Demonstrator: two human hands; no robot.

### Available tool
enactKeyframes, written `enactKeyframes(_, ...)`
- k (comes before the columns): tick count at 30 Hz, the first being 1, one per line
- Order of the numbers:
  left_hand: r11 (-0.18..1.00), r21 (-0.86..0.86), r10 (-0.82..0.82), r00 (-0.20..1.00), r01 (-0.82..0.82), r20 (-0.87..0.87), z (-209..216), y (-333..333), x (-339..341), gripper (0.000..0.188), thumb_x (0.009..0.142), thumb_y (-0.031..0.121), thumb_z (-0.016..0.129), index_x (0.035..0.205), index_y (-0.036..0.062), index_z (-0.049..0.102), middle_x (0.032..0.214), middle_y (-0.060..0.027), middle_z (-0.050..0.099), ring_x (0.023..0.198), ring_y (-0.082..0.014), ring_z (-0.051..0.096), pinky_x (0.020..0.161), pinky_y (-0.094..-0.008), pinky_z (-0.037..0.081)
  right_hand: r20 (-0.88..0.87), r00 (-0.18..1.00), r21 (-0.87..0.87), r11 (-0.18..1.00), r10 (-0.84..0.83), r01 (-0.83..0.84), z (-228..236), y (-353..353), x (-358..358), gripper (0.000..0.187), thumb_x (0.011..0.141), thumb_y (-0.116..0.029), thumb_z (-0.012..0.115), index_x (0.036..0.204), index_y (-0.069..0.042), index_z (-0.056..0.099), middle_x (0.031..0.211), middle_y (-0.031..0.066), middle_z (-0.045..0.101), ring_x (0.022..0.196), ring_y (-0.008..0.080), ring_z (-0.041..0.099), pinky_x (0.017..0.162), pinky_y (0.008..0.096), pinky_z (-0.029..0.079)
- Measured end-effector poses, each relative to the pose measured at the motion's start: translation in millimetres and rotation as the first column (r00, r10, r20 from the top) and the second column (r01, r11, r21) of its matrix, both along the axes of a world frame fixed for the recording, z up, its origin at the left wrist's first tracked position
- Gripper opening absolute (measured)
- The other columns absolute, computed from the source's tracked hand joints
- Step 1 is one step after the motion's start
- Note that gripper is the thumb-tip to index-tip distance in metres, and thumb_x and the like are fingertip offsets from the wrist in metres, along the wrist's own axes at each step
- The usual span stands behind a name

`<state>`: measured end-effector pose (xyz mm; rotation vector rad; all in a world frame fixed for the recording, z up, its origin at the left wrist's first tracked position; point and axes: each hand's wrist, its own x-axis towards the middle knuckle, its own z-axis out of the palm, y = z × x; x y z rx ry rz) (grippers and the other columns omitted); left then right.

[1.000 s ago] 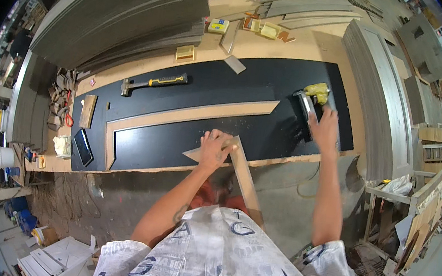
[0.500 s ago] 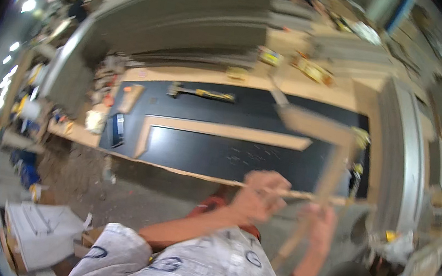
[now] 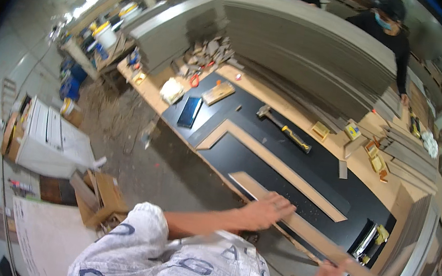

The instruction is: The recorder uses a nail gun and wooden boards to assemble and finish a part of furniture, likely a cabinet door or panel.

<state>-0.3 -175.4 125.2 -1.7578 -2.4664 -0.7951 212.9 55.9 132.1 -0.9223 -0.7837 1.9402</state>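
My left hand (image 3: pixel 267 211) lies over the middle of an L-shaped wooden frame piece (image 3: pixel 309 230), its fingers curled around the long strip. Farther right, my right hand (image 3: pixel 328 275) grips the same piece close to its corner; its fingers are slightly blurred. The piece slants along the near edge of a black-topped worktable (image 3: pixel 305 173). Beyond it, a second L-shaped frame piece (image 3: pixel 283 169) lies flat on the black surface. A hammer (image 3: pixel 285 129) with a yellow-and-black handle rests behind that one.
A phone (image 3: pixel 189 112) and a small wooden block (image 3: pixel 218 92) lie at the table's left end. Tall stacks of grey boards (image 3: pixel 309 49) line the back. A person (image 3: pixel 390 40) in dark clothing and a mask stands beyond them. At lower left is a white box (image 3: pixel 55 137).
The L-shaped piece has swung from upright at the right to lying along the table's near edge. My left hand has come onto it. The view has turned left.
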Motion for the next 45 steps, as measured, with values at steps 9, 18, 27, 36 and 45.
enactKeyframes(9, 0.968, -0.246, 0.072, 0.995, -0.053, 0.070, -81.6, -115.6, -87.9, 0.058, 0.075, 0.020, 0.072, 0.129, 0.0031, 0.057, 0.125, -0.0103, 0.058, 0.121, -0.0280, 0.051, 0.106, -0.0415, 0.037, 0.219, 0.855, -0.352, 0.855, 0.470, -0.380, -131.8, -67.5, -49.6, 0.052, 0.098, -0.038, 0.063, 0.132, -0.002, 0.049, 0.124, 0.0156, 0.062, 0.115, 0.0256, 0.060, 0.095, 0.0430, 0.050)
enactKeyframes(18, 0.961, -0.269, 0.114, 0.983, -0.072, 0.145, -85.9, -135.3, -115.0, 0.054, 0.080, 0.023, 0.073, 0.128, 0.0038, 0.057, 0.128, -0.0106, 0.056, 0.125, -0.0286, 0.049, 0.108, -0.0418, 0.036, 0.959, 0.135, -0.073, 0.677, 0.250, -0.732, -113.7, -8.2, -39.9, 0.042, 0.094, -0.038, 0.067, 0.105, 0.002, 0.064, 0.084, 0.0184, 0.068, 0.078, 0.0295, 0.067, 0.068, 0.0393, 0.053)
enactKeyframes(27, 0.941, -0.339, 0.047, 0.993, -0.006, 0.113, -90.8, -136.8, -116.4, 0.054, 0.087, 0.024, 0.065, 0.134, 0.0022, 0.052, 0.135, -0.0132, 0.051, 0.129, -0.0313, 0.044, 0.112, -0.0442, 0.033, 0.911, -0.024, 0.247, 0.590, -0.413, -0.768, -118.0, 26.0, -54.3, 0.073, 0.083, -0.025, 0.077, 0.144, -0.004, 0.043, 0.133, 0.0283, 0.049, 0.123, 0.0449, 0.047, 0.104, 0.0530, 0.038)
enactKeyframes(36, 0.934, -0.355, 0.055, 0.998, -0.045, 0.018, -83.7, -139.7, -109.5, 0.054, 0.084, 0.024, 0.065, 0.131, -0.0008, 0.056, 0.134, -0.0149, 0.052, 0.128, -0.0343, 0.044, 0.111, -0.0462, 0.034, 0.944, 0.152, 0.308, 0.611, -0.295, -0.729, -127.9, 51.0, -32.8, 0.073, 0.078, -0.012, 0.079, 0.142, -0.002, 0.045, 0.121, 0.0255, 0.057, 0.112, 0.0418, 0.055, 0.098, 0.0484, 0.045)
enactKeyframes(45, 0.892, -0.445, 0.147, 0.981, -0.077, 0.125, -62.0, -128.7, -114.9, 0.057, 0.080, 0.006, 0.060, 0.136, 0.0078, 0.053, 0.133, -0.0173, 0.048, 0.125, -0.0413, 0.043, 0.108, -0.0499, 0.037, 0.900, 0.192, 0.407, 0.594, -0.392, -0.694, -133.2, 37.6, -40.9, 0.072, 0.075, -0.017, 0.082, 0.138, -0.004, 0.049, 0.125, 0.0231, 0.056, 0.118, 0.0434, 0.050, 0.100, 0.0503, 0.042)
